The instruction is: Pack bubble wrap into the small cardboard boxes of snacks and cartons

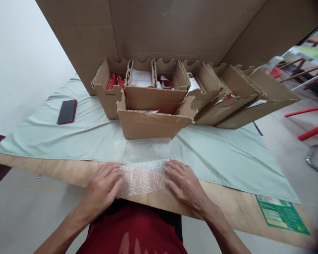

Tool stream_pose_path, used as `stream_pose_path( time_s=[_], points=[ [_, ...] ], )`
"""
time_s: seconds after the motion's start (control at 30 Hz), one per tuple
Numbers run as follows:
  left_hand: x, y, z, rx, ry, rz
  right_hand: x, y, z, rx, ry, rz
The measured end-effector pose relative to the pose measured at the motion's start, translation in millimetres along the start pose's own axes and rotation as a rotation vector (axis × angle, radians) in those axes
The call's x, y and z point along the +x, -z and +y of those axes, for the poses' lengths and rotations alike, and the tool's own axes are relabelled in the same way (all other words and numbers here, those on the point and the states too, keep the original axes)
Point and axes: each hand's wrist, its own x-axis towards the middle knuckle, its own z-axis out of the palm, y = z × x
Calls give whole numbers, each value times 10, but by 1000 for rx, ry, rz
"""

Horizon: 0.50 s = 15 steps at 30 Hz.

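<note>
A sheet of clear bubble wrap (pixel 144 165) lies on the near edge of the wooden table (pixel 228 201), partly over a pale green cloth (pixel 214 158). My left hand (pixel 104 185) rests flat on its left side, fingers stretched out. My right hand (pixel 182 181) presses flat on its right side, fingers spread. The near part of the wrap looks thicker, folded or wrapped over something I cannot make out. Just beyond the wrap stands an open cardboard tray (pixel 151 123).
Several cardboard trays (pixel 228 95) holding red and white packets stand in a row before a tall cardboard wall (pixel 161 28). A red phone (pixel 67 111) lies on the cloth at left. A green leaflet (pixel 281 213) lies at the table's right. Red chair parts (pixel 312 130) show far right.
</note>
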Motion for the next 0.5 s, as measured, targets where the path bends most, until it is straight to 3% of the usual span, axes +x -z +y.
stream_pose_path(
  time_s=[0.07, 0.13, 0.33, 0.5],
  points=[
    [113, -188, 135, 120, -229, -124, -2, -94, -115, -21, 19, -61],
    [204, -329, 223, 222, -333, -246, -50, -135, -240, -55, 11, -72],
    [262, -342, 193, 317, -387, -421, -359, 2, -501, 48, -99, -31],
    [259, -305, 116, 318, -414, -463, -227, -9, -512, 80, -89, 33]
  ],
)
